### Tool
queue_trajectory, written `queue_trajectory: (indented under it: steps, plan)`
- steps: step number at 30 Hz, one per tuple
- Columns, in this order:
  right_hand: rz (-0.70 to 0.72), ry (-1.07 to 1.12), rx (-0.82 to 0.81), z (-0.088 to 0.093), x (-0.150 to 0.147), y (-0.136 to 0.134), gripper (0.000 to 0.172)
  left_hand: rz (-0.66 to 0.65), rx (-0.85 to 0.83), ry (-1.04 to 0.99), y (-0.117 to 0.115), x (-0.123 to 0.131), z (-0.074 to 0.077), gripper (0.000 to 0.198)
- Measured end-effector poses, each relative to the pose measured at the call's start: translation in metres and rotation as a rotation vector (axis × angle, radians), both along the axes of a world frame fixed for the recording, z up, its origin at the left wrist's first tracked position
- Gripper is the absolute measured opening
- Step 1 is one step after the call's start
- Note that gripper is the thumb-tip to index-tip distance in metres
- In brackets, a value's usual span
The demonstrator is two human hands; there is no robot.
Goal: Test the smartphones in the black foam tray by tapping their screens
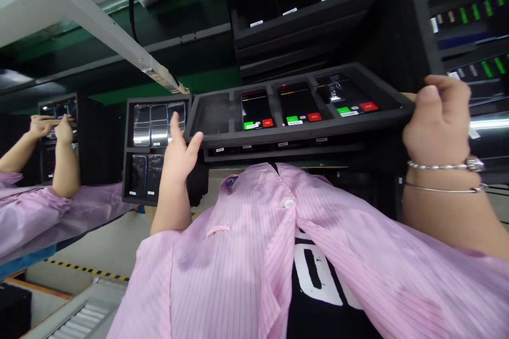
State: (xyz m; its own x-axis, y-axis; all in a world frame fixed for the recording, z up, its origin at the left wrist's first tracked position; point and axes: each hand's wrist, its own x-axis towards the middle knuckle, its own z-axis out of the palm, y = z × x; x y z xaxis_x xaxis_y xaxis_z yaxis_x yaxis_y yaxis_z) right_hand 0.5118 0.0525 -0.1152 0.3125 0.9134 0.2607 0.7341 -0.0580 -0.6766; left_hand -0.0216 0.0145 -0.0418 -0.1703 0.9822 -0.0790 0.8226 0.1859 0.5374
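A black foam tray [302, 132], divided into square bays, sits tilted across the view, rising toward its right end. Three smartphones [297, 106] lie screen-up in separate bays side by side. Each dark screen is lit, with a green button and a red button near its lower edge and small white labels beside them.

A braceleted hand [437, 122] at three o'clock grips the edge of a black foam tray [302, 132] of phones [256, 110] — the other hand [178, 153], at nine o'clock, spreads open just beside its end.
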Motion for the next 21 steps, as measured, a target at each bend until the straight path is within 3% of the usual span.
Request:
queue_trajectory:
  steps: [3,5,10,14,18,21]
  plan:
    - [-0.035,-0.069,-0.174,-0.006,-0.009,-0.011,0.07,-0.044,-0.078,0.142,-0.016,0.016,-0.015,0.101]
    - [0.049,-0.148,-0.215,-0.008,-0.027,-0.024,0.071,-0.113,-0.035,0.243,-0.03,0.035,-0.031,0.096]
    - [0.538,-0.202,0.07,0.005,-0.093,-0.045,0.055,-0.439,0.037,0.288,-0.037,0.084,-0.061,0.07]
    - [0.839,-0.2,-0.006,0.0,-0.136,-0.044,0.043,-0.525,0.038,0.317,-0.021,0.095,-0.073,0.061]
    - [0.895,-0.238,-0.133,-0.018,-0.151,-0.041,0.045,-0.49,0.035,0.301,-0.018,0.095,-0.081,0.064]
    - [0.8,-0.236,-0.085,-0.02,-0.138,-0.046,0.045,-0.435,0.038,0.309,-0.02,0.096,-0.084,0.076]
